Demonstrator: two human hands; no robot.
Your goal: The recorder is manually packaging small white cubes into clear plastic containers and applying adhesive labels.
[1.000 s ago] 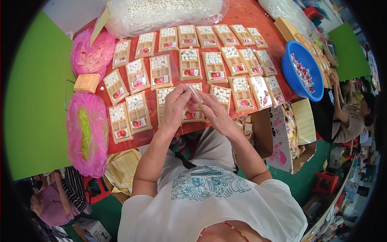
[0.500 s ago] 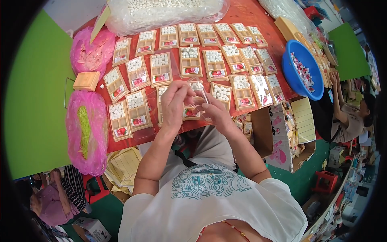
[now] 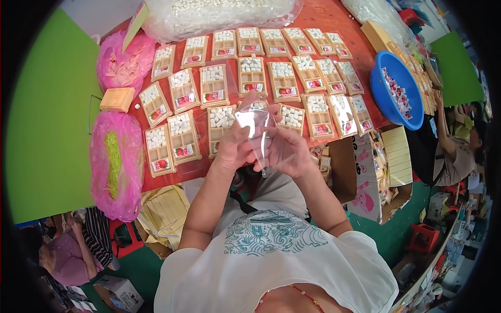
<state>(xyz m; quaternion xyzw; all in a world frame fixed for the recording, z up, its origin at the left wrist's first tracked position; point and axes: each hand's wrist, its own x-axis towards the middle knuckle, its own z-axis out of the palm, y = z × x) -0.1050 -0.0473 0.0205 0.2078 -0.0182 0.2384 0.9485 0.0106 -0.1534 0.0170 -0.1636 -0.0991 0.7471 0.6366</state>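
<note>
Both hands are raised together in front of the chest, over the near edge of the tabletop [image 3: 360,21]. The left hand [image 3: 234,148] and the right hand [image 3: 293,151] each pinch a side of a clear plastic lid [image 3: 258,122], fingers curled closed on it, so that the lid stands tilted between them with its upper end pointing away from the person. Through the transparent lid the trays behind it show faintly.

Just beyond the hands, the red tabletop carries rows of small wooden compartment trays [image 3: 214,86], each holding white cubes and a small red-and-white packet. One tray [image 3: 291,117] lies just beside the right hand's far side, another [image 3: 220,125] just beyond the left hand.

To the left of the trays sit two pink plastic bags [image 3: 112,161], the nearer one with something green inside, and a small wooden block [image 3: 117,99] lies between them. At the far edge rests a large clear bag of white cubes [image 3: 219,13]. A blue bowl [image 3: 391,96] with small packets stands at the right end of the tabletop.

Another person [image 3: 454,151] leans at the right, well apart from the hands.
</note>
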